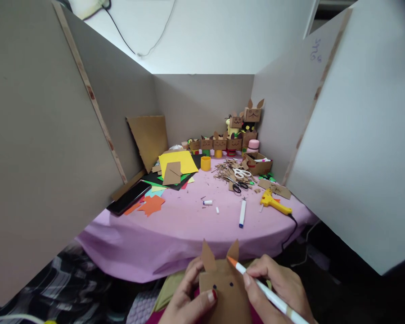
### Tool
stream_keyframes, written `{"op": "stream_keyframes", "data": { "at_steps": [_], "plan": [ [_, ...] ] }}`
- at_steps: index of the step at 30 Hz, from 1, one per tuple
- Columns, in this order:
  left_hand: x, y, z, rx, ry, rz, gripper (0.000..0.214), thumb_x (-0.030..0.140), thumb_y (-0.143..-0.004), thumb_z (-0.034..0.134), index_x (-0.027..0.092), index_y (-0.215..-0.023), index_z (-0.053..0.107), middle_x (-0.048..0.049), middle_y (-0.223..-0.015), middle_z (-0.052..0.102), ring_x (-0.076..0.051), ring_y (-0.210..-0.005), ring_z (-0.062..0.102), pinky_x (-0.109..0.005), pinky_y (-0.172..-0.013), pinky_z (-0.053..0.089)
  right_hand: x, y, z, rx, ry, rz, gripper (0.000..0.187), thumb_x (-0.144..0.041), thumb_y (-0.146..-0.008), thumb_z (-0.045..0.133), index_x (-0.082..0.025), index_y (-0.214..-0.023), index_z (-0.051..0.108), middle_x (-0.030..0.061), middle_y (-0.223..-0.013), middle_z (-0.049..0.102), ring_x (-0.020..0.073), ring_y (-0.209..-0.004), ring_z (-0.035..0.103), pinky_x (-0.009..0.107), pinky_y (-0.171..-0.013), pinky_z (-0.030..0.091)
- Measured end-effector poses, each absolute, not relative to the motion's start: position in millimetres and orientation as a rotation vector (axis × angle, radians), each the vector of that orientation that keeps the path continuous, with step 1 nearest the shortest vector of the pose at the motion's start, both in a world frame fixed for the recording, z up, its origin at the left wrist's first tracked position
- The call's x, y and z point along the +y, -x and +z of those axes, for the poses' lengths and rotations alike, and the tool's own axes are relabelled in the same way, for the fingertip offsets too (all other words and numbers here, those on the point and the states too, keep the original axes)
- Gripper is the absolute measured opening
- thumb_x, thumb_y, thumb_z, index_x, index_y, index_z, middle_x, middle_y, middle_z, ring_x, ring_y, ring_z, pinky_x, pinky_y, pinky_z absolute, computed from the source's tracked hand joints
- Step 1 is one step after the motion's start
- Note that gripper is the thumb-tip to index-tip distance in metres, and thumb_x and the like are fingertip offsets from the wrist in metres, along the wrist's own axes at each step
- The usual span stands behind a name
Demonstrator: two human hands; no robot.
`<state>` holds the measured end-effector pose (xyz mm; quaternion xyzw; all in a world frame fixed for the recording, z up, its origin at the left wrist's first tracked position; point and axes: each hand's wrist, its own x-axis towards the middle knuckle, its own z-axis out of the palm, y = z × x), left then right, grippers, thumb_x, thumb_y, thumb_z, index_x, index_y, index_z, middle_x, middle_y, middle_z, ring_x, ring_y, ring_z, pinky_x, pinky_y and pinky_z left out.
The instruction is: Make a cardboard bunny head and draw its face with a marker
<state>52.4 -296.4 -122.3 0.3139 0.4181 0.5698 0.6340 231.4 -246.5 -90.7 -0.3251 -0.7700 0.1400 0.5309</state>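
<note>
My left hand (192, 297) is closed round the left side of a cardboard animal box (226, 299), its thumb pressed on the front face. Two pointed cardboard ears rise from the box, and two dark eye dots mark its front. In my right hand (280, 283) is a white marker (268, 292) with an orange tip, which is at the inner edge of the right ear (234, 250); whether it touches cannot be made out. A capped white marker (242, 213) with a blue end lies on the pink cloth in front, near a small white cap (207, 203).
A yellow glue gun (275, 202) with a black cord lies at the right. Scissors (239, 185) rest by cardboard scraps (227, 171). Coloured paper (185, 161) and a phone (128, 198) are at the left. Several finished cardboard animals (219, 143) stand at the back. Grey panels (202, 99) enclose the table.
</note>
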Motion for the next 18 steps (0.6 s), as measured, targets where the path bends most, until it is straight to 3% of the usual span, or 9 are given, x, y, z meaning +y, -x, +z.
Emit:
{"op": "stream_keyframes", "data": {
  "at_steps": [18],
  "plan": [
    [-297.1, -51.8, -122.0, 1.002, -0.747, 1.287, 0.055, 0.038, -0.058, 0.08, 0.026, -0.11, 0.065, -0.007, -0.136, 0.053, -0.036, -0.132, 0.035, -0.048, -0.107, 0.029, -244.7, -231.0, -91.0, -1.821, 0.781, 0.337, 0.012, -0.02, -0.077, 0.05, -0.021, -0.065, 0.05, -0.0051, -0.048, 0.052, 0.0082, -0.039, 0.048, 0.018, -0.04, 0.035]
  ]
}}
